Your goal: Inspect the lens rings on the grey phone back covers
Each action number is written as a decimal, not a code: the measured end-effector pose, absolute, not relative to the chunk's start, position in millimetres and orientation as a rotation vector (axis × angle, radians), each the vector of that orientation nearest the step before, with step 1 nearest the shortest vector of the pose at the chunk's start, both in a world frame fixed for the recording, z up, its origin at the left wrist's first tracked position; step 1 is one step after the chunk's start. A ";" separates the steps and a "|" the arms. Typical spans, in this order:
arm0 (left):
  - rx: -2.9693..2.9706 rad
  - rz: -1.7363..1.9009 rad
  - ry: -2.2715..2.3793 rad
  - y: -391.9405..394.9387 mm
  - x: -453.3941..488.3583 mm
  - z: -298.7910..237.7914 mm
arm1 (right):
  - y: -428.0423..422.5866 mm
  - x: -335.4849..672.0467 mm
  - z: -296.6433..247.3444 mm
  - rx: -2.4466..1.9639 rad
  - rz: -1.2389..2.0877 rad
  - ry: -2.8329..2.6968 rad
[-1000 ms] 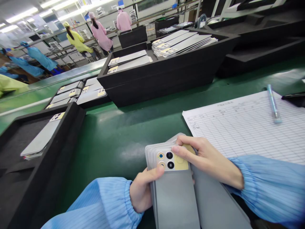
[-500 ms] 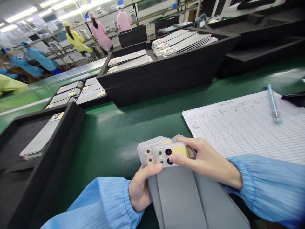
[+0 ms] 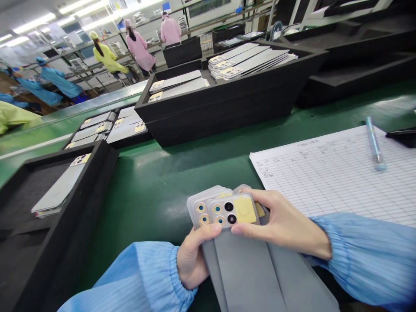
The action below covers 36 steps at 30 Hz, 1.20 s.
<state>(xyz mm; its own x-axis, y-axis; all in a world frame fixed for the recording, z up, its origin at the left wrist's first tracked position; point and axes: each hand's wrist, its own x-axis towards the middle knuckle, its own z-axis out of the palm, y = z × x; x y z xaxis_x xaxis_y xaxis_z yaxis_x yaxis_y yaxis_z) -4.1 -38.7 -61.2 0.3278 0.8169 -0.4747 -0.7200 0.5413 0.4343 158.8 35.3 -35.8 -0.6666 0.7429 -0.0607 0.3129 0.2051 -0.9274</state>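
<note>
The top gray panel (image 3: 247,268) sits in front of me, on a pile of panels (image 3: 194,203), spread a bit like cards. My right thumb was over a black ring, and now it has slid just below. So both black rings (image 3: 229,206) show whole, and they are easy to look at.

My left hand (image 3: 194,255) is closed around the pile, thumb on top. My right hand (image 3: 282,221) is curled round the right side, thumb pressed on the top gray panel. I can't see all its fingers, and it hides some panels underneath.

My right sleeve (image 3: 367,255) covers some of the paper sheet (image 3: 308,177). A pen (image 3: 375,143) lies on that. A big black box (image 3: 221,115) stands ahead, and a black tray (image 3: 104,173) sits left.
</note>
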 end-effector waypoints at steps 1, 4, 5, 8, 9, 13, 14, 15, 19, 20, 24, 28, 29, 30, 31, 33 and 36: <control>0.156 1.008 0.716 -38.6 -3.8 -60.9 | 35.2 158.7 -34.8 -0.984 1.457 -2.085; 0.147 1.009 0.735 -38.2 -3.4 -60.1 | 33.9 158.8 -32.8 -0.999 1.447 -2.081; 0.137 1.012 0.744 -38.0 -3.7 -60.1 | 33.5 158.9 -32.8 -1.009 1.435 -2.079; 0.102 0.991 0.723 -36.8 -5.6 -60.4 | 33.5 159.7 -34.8 -1.059 1.374 -2.018; 0.090 0.988 0.700 -36.4 -6.5 -60.5 | 34.3 160.2 -35.6 -1.078 1.367 -1.969; 0.060 1.012 0.664 -35.3 -8.4 -59.5 | 39.7 163.7 -34.2 -1.107 1.417 -1.684; 0.059 1.009 0.672 -35.2 -8.3 -59.0 | 41.3 165.1 -32.2 -1.111 1.423 -1.609; 0.063 1.001 0.677 -35.1 -8.1 -58.6 | 42.9 166.6 -29.8 -1.118 1.426 -1.539; 0.103 0.935 0.664 -35.0 -6.7 -57.2 | 48.7 172.6 -20.0 -1.177 1.484 -1.353; 0.119 0.920 0.662 -35.0 -6.5 -56.8 | 50.0 173.7 -18.8 -1.186 1.503 -1.338; 0.156 0.893 0.698 -34.8 -6.5 -54.9 | 54.3 176.3 -22.0 -1.207 1.437 -1.409; 0.156 0.905 0.722 -35.1 -6.5 -54.2 | 56.6 177.3 -29.5 -1.217 1.180 -1.577; 0.154 0.906 0.723 -35.1 -6.5 -54.4 | 56.9 177.5 -30.5 -1.203 1.133 -1.609; 0.152 0.907 0.723 -35.1 -6.6 -54.7 | 57.1 177.7 -31.1 -1.185 1.106 -1.634; 0.149 0.906 0.726 -35.1 -6.7 -55.1 | 57.2 177.8 -31.4 -1.169 1.099 -1.653; 0.144 0.903 0.729 -35.1 -7.0 -55.8 | 57.4 178.3 -31.6 -1.145 1.127 -1.676; 0.140 0.900 0.731 -35.7 -7.4 -56.4 | 57.3 179.2 -31.7 -1.121 1.159 -1.697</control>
